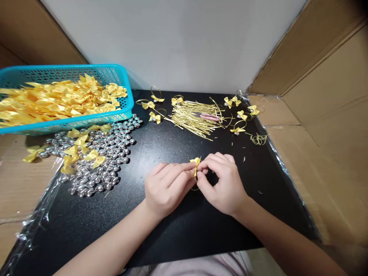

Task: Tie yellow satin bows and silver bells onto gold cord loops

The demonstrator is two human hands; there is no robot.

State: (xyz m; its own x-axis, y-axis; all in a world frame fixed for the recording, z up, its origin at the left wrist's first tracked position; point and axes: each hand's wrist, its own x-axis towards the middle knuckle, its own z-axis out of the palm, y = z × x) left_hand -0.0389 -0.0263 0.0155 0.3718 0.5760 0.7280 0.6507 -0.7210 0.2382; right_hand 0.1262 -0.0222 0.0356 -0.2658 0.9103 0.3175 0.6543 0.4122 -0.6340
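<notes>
My left hand and my right hand meet over the middle of the black mat. Both pinch one small yellow ribbon bow between their fingertips, and a thin gold wire loops just below it. A heap of silver beads lies to the left of my hands, with a few loose yellow bows on top. Behind my hands lies a bundle of gold wire strips with a pink tool lying on it.
A turquoise basket full of yellow bows stands at the back left. Several finished bows with wire loops are scattered along the back of the mat. Cardboard walls close in the right side and far left.
</notes>
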